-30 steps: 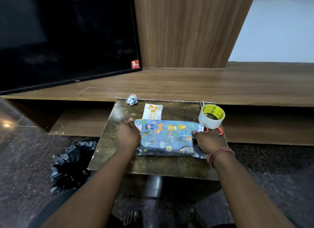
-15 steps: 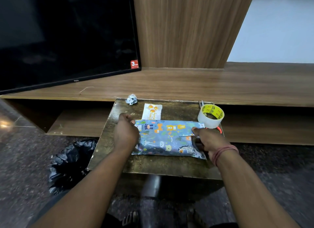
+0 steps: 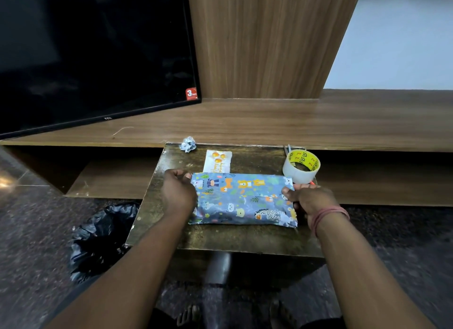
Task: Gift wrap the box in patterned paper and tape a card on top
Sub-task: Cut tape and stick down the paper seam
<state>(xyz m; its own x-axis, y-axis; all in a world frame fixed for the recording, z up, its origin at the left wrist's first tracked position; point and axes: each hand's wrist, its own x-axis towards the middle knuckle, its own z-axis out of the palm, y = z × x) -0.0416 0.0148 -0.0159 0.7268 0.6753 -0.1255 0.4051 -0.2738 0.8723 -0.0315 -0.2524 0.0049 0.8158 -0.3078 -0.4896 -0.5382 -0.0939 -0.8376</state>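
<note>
Both hands (image 3: 180, 194) (image 3: 310, 197) grip the ends of a flat box in blue animal-print paper (image 3: 242, 198)
Judged best: crease end flaps flat before taping

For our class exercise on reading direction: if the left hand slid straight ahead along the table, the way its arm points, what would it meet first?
Probably the card, lying just beyond the left hand and the wrapped box. It might pass just left of it; depth is unclear.

Glossy paper on box (image 3: 242, 198); worn, scuffed table (image 3: 220, 238); wood-grain shelf (image 3: 269, 122)
</note>
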